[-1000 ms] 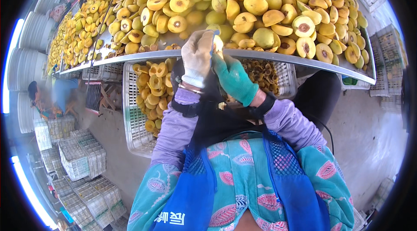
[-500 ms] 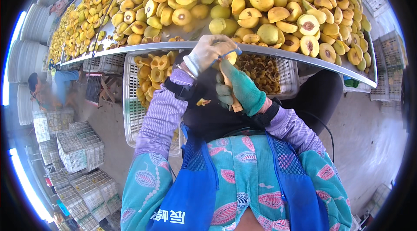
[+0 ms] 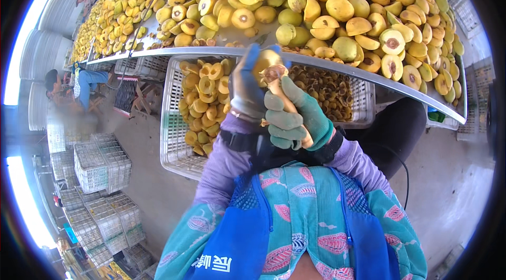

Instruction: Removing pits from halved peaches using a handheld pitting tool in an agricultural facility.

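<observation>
My left hand (image 3: 245, 87), in a white glove with blue fingers, is blurred by motion and grips a yellow peach half (image 3: 268, 57) just below the table's edge. My right hand (image 3: 299, 116), in a green glove, is closed round the wooden handle (image 3: 285, 102) of a pitting tool. At the tool's upper end a brown piece of pit (image 3: 274, 72) shows against the peach half; the tool's blade is hidden behind it. Below both hands are pitted peach halves (image 3: 203, 95) in a white crate (image 3: 171, 116) and brown pits (image 3: 327, 93) in the crate section on the right.
A metal table (image 3: 211, 51) heaped with halved peaches (image 3: 348, 16) spans the far side. Stacked white crates (image 3: 97, 166) stand on the floor at the left, beside piled white tubs (image 3: 45, 53). Another person (image 3: 87, 87) sits at the far left. A thin cable (image 3: 407, 180) hangs at the right.
My left hand has dropped from above the tool's tip to its left side, turning the peach half into view. A brown pit piece now shows at the tip. The whole view has shifted slightly.
</observation>
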Action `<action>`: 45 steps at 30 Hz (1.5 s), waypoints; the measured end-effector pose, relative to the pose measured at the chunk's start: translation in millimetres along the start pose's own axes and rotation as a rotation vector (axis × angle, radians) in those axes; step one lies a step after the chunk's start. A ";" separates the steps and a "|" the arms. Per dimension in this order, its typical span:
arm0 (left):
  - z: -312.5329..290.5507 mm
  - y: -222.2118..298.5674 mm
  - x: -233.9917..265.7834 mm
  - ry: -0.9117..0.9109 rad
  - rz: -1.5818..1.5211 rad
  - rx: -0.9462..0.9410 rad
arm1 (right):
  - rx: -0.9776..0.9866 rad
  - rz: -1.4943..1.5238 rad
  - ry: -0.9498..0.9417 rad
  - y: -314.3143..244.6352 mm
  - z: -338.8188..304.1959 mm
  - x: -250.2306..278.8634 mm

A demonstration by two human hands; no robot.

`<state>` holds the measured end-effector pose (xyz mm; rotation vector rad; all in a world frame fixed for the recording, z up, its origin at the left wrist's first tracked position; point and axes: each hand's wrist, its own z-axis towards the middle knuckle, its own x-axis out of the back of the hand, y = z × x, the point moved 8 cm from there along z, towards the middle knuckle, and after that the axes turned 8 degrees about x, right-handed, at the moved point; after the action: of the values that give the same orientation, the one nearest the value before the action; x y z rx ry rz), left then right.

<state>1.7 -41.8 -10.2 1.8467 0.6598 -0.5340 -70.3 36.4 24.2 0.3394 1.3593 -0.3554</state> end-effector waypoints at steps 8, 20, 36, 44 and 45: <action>60.7 131.8 31.0 0.842 1.828 -0.252 | 0.067 -0.161 0.688 -25.7 -49.4 123.5; 55.7 67.7 10.0 0.168 0.509 -0.258 | 0.669 -1.655 0.649 -113.3 14.8 28.3; -19.8 40.8 -33.2 0.216 1.539 -1.015 | 0.601 -1.789 0.759 -89.2 -6.1 35.2; 8.5 20.6 -16.3 0.069 0.554 -0.475 | 0.680 -1.614 0.731 -86.6 -8.1 42.5; 13.4 15.2 -11.1 0.120 0.520 -0.439 | 0.695 -1.543 0.748 -80.1 -7.7 43.3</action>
<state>2.7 -60.9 2.7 1.5513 0.3157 0.0642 -104.6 -34.4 -22.2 -0.1289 1.9894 -2.1748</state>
